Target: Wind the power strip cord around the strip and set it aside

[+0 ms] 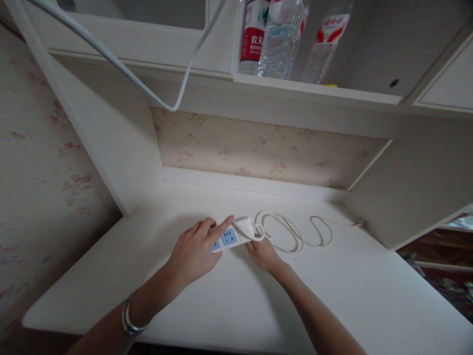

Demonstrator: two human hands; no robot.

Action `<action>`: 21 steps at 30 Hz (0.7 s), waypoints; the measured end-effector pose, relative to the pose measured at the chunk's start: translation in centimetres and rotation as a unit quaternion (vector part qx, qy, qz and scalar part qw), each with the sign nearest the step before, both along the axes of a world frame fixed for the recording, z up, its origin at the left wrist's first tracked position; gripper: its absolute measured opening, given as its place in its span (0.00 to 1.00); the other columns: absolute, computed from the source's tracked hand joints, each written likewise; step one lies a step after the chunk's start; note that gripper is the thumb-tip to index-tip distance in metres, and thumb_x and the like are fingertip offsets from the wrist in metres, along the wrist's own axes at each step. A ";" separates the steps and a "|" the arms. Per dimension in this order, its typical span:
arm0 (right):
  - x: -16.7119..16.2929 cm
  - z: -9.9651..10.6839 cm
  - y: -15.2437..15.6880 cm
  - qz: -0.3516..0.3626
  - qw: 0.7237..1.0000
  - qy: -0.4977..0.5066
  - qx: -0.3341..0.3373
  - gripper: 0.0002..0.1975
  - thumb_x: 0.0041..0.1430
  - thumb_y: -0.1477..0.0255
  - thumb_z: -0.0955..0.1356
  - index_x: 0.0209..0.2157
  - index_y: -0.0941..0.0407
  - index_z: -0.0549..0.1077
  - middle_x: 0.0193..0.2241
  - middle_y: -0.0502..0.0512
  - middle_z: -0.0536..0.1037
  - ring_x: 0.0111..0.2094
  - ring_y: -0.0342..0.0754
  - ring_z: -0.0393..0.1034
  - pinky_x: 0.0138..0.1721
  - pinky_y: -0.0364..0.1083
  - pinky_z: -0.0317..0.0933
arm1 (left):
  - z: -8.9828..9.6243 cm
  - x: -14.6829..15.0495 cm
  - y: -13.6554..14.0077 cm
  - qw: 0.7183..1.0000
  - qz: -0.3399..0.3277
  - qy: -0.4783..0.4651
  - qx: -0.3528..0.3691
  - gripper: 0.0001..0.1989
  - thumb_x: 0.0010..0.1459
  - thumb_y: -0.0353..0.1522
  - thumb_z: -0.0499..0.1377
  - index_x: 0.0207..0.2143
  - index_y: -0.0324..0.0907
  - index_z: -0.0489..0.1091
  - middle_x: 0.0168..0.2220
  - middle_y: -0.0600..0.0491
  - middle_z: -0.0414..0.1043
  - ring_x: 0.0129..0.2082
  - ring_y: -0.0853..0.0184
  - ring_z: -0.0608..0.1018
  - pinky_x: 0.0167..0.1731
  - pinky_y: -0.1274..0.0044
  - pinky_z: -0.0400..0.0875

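A white power strip (239,235) with blue socket faces is held between my hands, tilted a little, just over the desktop. My left hand (197,246) wraps its left end, thumb below and index finger stretched along the top edge. At the right end my right hand (263,252) grips from underneath, its fingers partly hidden behind the strip. A white plug (245,227) sits in the right end, its cord looping beside my right hand. On the desk to the right lies the coiled white cord (297,234).
The white desk (148,276) has a floral-papered back panel (236,143) and side walls. Overhead, a shelf (314,91) holds several plastic bottles (279,42). A thick white cable (148,91) hangs down at upper left. The cord runs to the desk's right side panel (417,182).
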State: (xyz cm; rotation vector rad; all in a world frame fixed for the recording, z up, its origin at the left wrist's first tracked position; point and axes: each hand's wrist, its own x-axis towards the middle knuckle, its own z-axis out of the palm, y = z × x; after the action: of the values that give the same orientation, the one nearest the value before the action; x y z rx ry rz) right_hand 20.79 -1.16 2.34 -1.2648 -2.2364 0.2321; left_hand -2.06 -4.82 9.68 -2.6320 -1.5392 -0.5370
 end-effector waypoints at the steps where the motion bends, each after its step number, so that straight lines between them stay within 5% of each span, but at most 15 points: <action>1: -0.1 -0.1 -0.5 -0.019 0.999 -0.032 -0.004 0.18 0.68 0.64 0.55 0.31 0.55 0.70 0.27 0.54 0.76 0.27 0.47 0.70 0.28 0.43 0.55 | 0.0 0.0 0.4 1.000 0.024 0.002 -0.001 0.41 0.52 0.27 0.56 0.64 0.58 0.42 0.45 0.51 0.64 0.42 0.62 0.71 0.40 0.73 0.68; 4: -0.4 0.3 -2.1 -0.039 0.992 -0.120 0.014 0.17 0.69 0.65 0.54 0.36 0.55 0.70 0.26 0.53 0.77 0.25 0.46 0.70 0.26 0.43 0.51 | -0.3 0.0 1.6 0.997 0.081 0.011 -0.008 0.41 0.52 0.28 0.57 0.65 0.56 0.41 0.43 0.50 0.65 0.40 0.62 0.73 0.38 0.74 0.68; 9: -0.1 2.2 -3.8 -0.002 0.975 -0.178 0.135 0.13 0.67 0.68 0.58 0.34 0.56 0.70 0.24 0.52 0.74 0.23 0.44 0.66 0.27 0.45 0.49 | -1.8 0.4 2.9 0.991 0.125 0.041 -0.016 0.40 0.54 0.28 0.55 0.65 0.55 0.41 0.42 0.49 0.65 0.38 0.62 0.74 0.35 0.75 0.68; 21: 0.1 6.1 -1.1 0.085 0.946 -0.177 0.258 0.16 0.65 0.71 0.60 0.24 0.56 0.70 0.17 0.51 0.71 0.19 0.41 0.61 0.25 0.46 0.44 | -3.9 2.7 1.6 0.992 0.042 0.110 -0.047 0.39 0.51 0.23 0.55 0.63 0.53 0.46 0.43 0.47 0.68 0.38 0.59 0.75 0.34 0.71 0.69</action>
State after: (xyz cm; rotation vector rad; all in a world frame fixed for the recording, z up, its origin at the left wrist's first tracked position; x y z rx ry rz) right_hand 20.92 -2.25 8.49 -0.8785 -2.4747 -0.5295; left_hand 0.63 -3.23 5.80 -2.5732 -1.6338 -0.1647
